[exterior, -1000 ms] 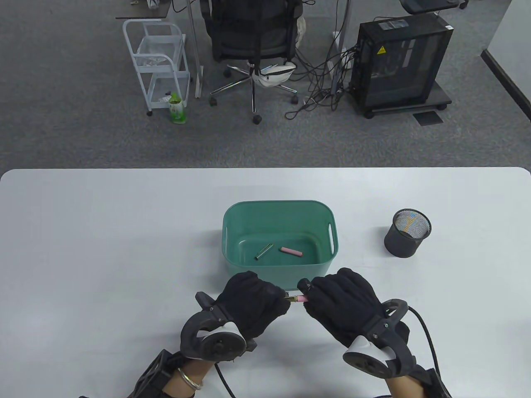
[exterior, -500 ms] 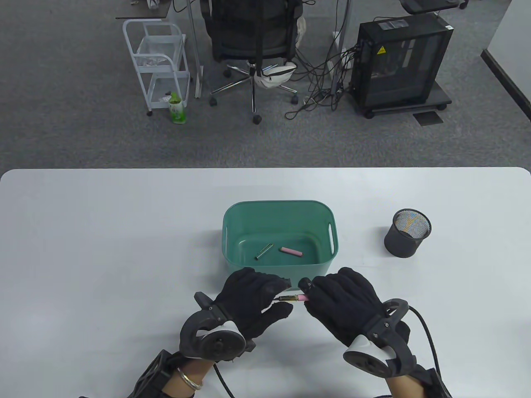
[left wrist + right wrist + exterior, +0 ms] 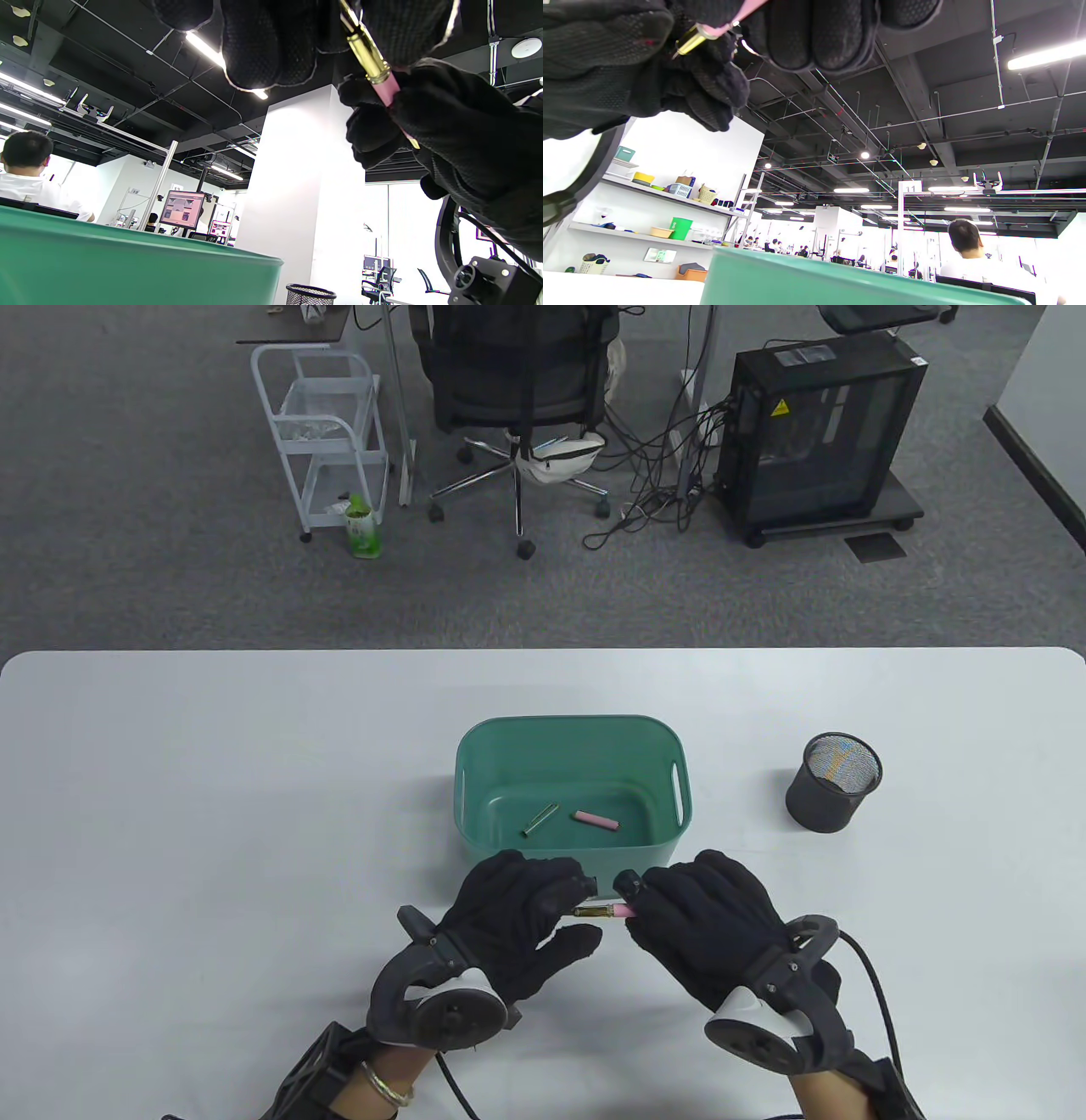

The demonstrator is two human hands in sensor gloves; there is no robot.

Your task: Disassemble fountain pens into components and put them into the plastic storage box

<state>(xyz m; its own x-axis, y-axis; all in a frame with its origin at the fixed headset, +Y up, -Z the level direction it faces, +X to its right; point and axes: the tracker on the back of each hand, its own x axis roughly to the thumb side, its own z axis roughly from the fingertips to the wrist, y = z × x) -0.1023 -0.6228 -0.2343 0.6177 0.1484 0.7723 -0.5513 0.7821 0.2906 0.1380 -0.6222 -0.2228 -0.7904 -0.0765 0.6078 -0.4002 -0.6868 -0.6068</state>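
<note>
Just in front of the green plastic storage box, both gloved hands hold a pink fountain pen level above the table. My left hand pinches its gold metal end, most of which is buried in the fingers. My right hand grips the pink barrel. The right wrist view shows the gold part sticking out of the pink barrel. On the box floor lie a slim metallic tube and a pink pen piece.
A black mesh pen cup stands to the right of the box. The box wall rises close below the hands. Beyond the table's far edge are an office chair, a white trolley and a computer case. Cables trail from both hand trackers.
The hands have drawn slightly apart, so more of the gold section shows between them. My left thumb has spread away from the fingers. The box contents have not moved.
</note>
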